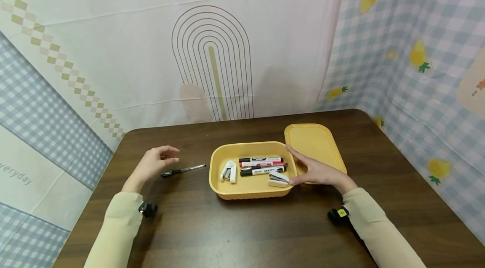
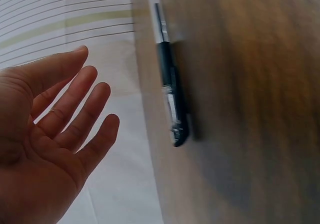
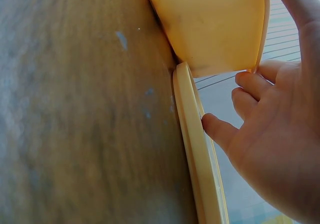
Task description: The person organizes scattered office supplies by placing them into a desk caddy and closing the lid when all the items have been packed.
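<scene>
My left hand (image 1: 153, 163) hovers left of a black and clear pen (image 1: 183, 170) lying on the table. Its fingers are loosely bent and nothing is between them; the left wrist view shows the palm beside the pen (image 2: 170, 78). A yellow plastic box (image 1: 250, 193) holds several markers (image 1: 261, 170), a white stapler (image 1: 228, 172) on the left and another white stapler (image 1: 278, 179) at the right. My right hand (image 1: 316, 171) rests at the box's right rim, thumb and forefinger spread along it. In the right wrist view, the other fingers hang beside the box wall (image 3: 215, 28).
A yellow lid (image 1: 316, 144) lies flat on the table behind and right of the box, partly under my right hand. The dark wooden table (image 1: 227, 234) ends at a patterned cloth (image 1: 284, 49) at the back. More checked cloth hangs at both sides.
</scene>
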`<control>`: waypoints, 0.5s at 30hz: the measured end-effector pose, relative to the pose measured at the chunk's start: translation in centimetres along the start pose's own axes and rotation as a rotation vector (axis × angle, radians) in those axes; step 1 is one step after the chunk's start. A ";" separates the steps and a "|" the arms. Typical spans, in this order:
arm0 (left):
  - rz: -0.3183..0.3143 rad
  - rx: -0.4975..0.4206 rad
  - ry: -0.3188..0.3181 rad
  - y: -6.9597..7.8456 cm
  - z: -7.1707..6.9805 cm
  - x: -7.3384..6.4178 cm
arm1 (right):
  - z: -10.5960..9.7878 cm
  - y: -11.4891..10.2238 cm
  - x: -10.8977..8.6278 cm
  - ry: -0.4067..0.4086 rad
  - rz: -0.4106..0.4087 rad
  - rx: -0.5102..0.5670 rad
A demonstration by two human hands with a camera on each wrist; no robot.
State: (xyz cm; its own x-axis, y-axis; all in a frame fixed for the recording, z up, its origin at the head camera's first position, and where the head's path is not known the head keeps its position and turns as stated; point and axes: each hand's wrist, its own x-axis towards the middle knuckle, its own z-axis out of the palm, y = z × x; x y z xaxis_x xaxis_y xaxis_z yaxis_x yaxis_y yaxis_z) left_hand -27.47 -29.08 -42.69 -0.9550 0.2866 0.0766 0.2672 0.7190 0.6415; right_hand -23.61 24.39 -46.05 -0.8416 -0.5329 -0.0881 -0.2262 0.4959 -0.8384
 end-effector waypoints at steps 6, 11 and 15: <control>0.000 -0.006 -0.058 -0.7 0.3 -0.2 | -0.2 -0.2 0.1 0.003 0.000 -0.007; 0.010 0.006 -0.072 -1.2 1.0 -0.4 | -0.2 -0.4 0.0 0.002 -0.005 -0.004; 0.029 0.030 -0.087 -1.5 1.5 -0.6 | -0.2 -0.4 0.0 0.004 -0.013 -0.002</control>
State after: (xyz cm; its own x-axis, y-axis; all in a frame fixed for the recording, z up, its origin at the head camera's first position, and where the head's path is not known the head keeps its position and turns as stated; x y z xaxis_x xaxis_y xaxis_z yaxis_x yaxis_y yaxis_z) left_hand -27.13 -29.36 -44.89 -0.9323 0.3608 0.0269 0.2996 0.7281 0.6166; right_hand -23.58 24.33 -45.62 -0.8405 -0.5366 -0.0747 -0.2386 0.4904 -0.8382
